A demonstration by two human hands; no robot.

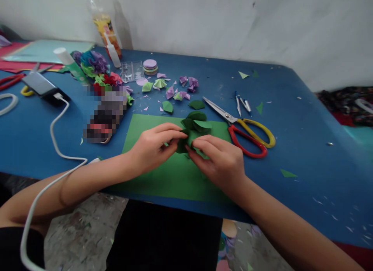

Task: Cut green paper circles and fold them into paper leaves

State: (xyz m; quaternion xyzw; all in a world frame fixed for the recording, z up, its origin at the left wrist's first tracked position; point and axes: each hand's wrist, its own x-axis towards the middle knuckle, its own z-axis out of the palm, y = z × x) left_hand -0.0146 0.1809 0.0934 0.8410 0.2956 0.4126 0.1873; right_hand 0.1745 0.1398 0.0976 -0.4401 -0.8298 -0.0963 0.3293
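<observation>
Over a green paper sheet point(166, 181), my left hand point(154, 148) and my right hand point(223, 158) meet, fingertips nearly touching. Both pinch a small dark green paper piece point(191, 138), partly covered by the fingers. Just beyond them lie several rounded green paper cutouts point(198, 121), overlapping one another. One more leaf-shaped green cutout point(196, 104) rests farther back on the blue table. To the right of my right hand are scissors point(230, 117) with one yellow and one red handle, blades apart from the sheet and pointing away to the left.
Folded purple and green paper pieces point(182, 94) lie behind the sheet. On the left are a phone point(106, 115), a black device point(42, 86) with a white cable point(55, 142) running over my left forearm, and a bottle point(106, 28). Pens point(243, 104) lie beyond the scissors.
</observation>
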